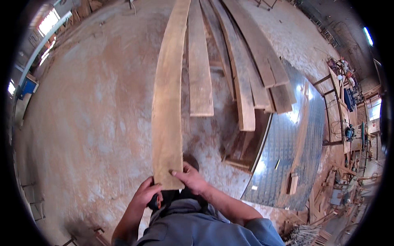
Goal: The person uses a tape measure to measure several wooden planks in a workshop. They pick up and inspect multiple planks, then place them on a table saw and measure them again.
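A long wooden board (167,123) runs away from my body, its near end at my waist and its far end beyond the upper edge. My right hand (193,180) grips the right edge near that end, thumb on the top face and fingers hidden beneath. At the left corner, my left hand (147,192) is closed against the board's edge, its fingers partly hidden. Just under the left hand shows a small black and orange object (155,201); whether it is held or hangs at my waist I cannot tell.
Several more planks (201,82) lie raised to the right of the board, their near ends uneven. Farther right stands a dark, shiny sheet-topped table (283,160) with small wood strips (292,183) on it. Scrap wood (324,213) is piled at the lower right. The floor (94,123) is dusty.
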The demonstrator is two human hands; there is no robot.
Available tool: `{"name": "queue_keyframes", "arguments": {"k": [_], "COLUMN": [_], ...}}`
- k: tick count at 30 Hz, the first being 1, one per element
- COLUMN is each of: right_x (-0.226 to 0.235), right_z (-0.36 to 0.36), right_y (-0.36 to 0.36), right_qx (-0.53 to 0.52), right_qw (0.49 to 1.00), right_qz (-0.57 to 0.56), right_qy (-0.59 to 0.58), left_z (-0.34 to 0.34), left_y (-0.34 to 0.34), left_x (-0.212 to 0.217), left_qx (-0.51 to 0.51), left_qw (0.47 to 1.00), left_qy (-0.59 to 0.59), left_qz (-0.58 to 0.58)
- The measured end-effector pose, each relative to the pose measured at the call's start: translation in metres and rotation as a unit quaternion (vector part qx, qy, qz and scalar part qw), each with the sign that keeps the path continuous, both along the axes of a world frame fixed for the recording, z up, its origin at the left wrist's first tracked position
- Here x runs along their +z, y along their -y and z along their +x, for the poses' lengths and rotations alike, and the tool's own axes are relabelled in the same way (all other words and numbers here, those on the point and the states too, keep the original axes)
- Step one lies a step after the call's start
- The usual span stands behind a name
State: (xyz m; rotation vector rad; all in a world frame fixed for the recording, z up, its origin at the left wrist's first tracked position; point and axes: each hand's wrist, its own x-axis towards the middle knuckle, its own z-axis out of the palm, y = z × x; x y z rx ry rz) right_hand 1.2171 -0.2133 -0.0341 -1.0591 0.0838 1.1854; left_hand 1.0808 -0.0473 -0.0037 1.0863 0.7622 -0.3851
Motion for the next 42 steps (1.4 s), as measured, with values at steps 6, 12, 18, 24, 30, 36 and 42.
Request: {"name": "queue_keyframes", "arguments": {"k": [6, 12, 18, 24, 30, 36, 42], "right_x": [0.022, 0.010, 0.035, 0.015, 0.004, -0.015, -0.047], "right_z": [0.019, 0.014, 0.025, 0.123, 0.237, 0.323, 0.425], "right_y": [-0.026, -0.073, -0.133, -0.208, -0.284, -0.370, -0.472], "right_qx": [0.131, 0.205, 0.243, 0.206, 0.066, 0.013, -0.054], "right_qw": [0.980, 0.972, 0.953, 0.976, 0.997, 0.996, 0.986], "right_qz": [0.067, 0.069, 0.057, 0.014, -0.025, -0.067, -0.138], "right_qy": [-0.131, -0.094, -0.172, -0.064, 0.016, 0.054, 0.072], "left_z": [-0.032, -0.060, -0.055, -0.078, -0.087, -0.078, -0.111], "left_y": [0.005, 0.002, -0.050, -0.116, -0.198, -0.262, -0.358], "left_x": [0.014, 0.006, 0.032, 0.028, 0.016, 0.029, -0.022], "left_qx": [0.173, 0.339, 0.408, 0.487, 0.503, 0.490, 0.296], "left_qw": [0.982, 0.914, 0.899, 0.863, 0.860, 0.868, 0.919], "left_qy": [0.067, 0.202, 0.156, 0.129, 0.083, -0.002, -0.104], "left_qz": [-0.023, -0.092, -0.035, -0.046, -0.001, 0.082, 0.239]}}
